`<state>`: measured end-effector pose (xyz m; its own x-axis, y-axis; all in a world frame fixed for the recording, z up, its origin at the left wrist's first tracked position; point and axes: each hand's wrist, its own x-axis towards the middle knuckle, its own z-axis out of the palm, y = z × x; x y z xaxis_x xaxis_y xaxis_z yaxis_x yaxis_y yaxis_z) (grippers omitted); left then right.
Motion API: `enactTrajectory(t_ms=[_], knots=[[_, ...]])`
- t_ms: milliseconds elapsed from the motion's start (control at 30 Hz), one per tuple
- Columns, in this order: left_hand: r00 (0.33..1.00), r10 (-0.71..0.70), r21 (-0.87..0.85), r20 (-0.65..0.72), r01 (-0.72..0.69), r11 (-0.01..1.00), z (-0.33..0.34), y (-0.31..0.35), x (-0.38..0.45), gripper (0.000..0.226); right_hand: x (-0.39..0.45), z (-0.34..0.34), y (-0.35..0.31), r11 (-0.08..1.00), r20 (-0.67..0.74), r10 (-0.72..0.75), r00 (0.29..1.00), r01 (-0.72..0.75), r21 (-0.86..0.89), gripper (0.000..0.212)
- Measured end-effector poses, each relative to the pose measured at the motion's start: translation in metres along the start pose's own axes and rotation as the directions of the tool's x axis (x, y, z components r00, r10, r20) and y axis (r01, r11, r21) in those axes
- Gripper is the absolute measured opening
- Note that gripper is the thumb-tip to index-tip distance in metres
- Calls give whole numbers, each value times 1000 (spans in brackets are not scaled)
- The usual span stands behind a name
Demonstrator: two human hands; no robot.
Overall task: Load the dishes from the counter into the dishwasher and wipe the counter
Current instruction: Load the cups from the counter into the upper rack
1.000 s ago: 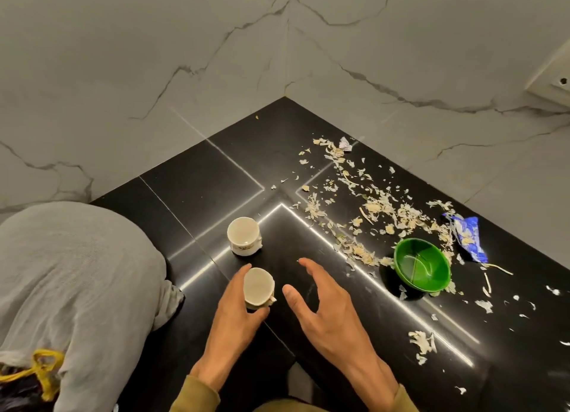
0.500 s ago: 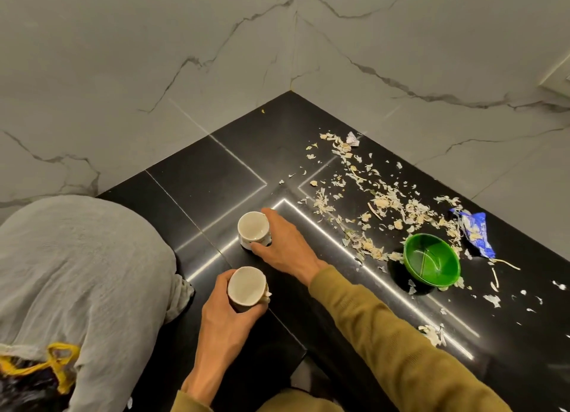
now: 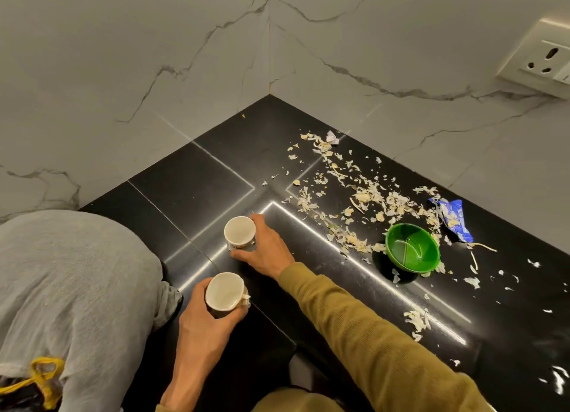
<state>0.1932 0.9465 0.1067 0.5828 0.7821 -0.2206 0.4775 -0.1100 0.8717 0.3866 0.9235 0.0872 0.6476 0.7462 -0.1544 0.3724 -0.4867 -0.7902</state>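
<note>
Head view, only one. Left hand [image 3: 205, 317] grips near cup [image 3: 224, 291], thumb on its left side, fingers curled under and round the right; cup sits low centre of frame, mouth up, slightly tilted toward camera. Same grip as half a second ago, barely shifted. Can't tell if this cup is lifted off the counter [image 3: 191, 177] or resting on it.

Right hand [image 3: 265, 251] wraps the far cup [image 3: 240, 233] just above centre-left: fingertips over the top right of the rim, thumb at the bottom edge. A second ago this hand was spread wide and holding nothing beside the near cup; half a second ago it had just reached the far cup, now the fingers are closed round it. Far cup looks to stand on the black counter, same spot as before.

Olive sleeve [image 3: 370, 334] runs from lower right up to the right wrist.

Green bowl [image 3: 412, 247] right of centre, upright, unmoved. Pale peel scraps [image 3: 367, 195] strewn from upper centre down to the bowl and past it to lower right. Blue wrapper [image 3: 452, 215] just upper right of the bowl. Grey cloth bundle [image 3: 71, 288] fills lower left, yellow cord [image 3: 46, 377] at its bottom. Wall socket [image 3: 546, 58] upper right on the marble wall [image 3: 123, 56].
</note>
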Motion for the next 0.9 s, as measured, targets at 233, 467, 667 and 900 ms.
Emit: enactTrajectory(t_ms=[233,467,667,900], knots=[[1000,20,-4,11,-20,1000,1,5,-4,66,-16,-1,8,992,30,13,999,-17,123,61],[996,36,-35,78,-33,999,7,17,-7,66,-91,-42,45,908,-33,227,973,-199,369,63],[973,6,-161,231,32,987,28,33,-11,61,-172,-83,64,635,-13,462,887,-321,703,67],[889,37,-275,457,101,956,64,66,-31,60,-263,-114,47,207,41,525,850,-174,963,62]])
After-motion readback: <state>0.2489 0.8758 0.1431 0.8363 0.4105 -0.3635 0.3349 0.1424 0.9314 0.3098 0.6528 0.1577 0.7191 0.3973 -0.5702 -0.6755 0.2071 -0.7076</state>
